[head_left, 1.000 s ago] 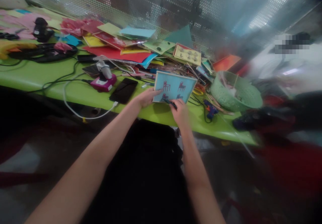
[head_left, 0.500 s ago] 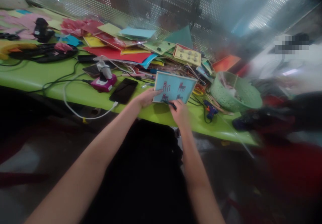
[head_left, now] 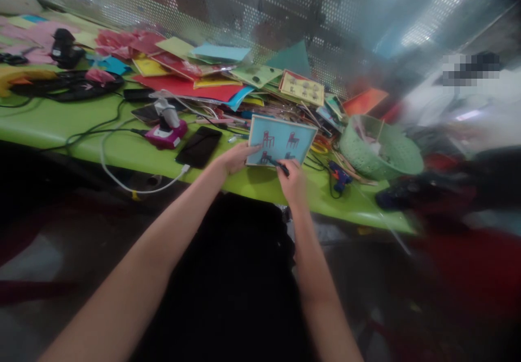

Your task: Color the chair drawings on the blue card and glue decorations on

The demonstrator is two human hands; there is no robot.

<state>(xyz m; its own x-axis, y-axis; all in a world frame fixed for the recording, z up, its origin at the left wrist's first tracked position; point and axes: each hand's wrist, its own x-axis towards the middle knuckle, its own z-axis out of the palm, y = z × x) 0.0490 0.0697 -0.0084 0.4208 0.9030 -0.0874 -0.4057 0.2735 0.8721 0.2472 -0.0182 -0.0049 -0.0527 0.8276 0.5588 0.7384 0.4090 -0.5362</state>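
A light-blue card with a pale border and several red and dark chair pictures is held up, tilted, over the green table. My left hand grips its left edge, thumb on the front. A dark pen is pinched in my right hand, its tip by the lower-left chair picture. My right hand partly covers the lower-right picture. To the left lies a black phone; on the right is a dark blue glue gun.
Coloured papers and cards are heaped behind. A green basket stands at the right. On the left are a purple power adapter with a plug, a white cable and dark cords. A person in white is at the far right.
My right hand and the pen have shifted slightly, the pen now lying flatter against the card. My left hand keeps its hold on the card, and the whole view has moved a little.
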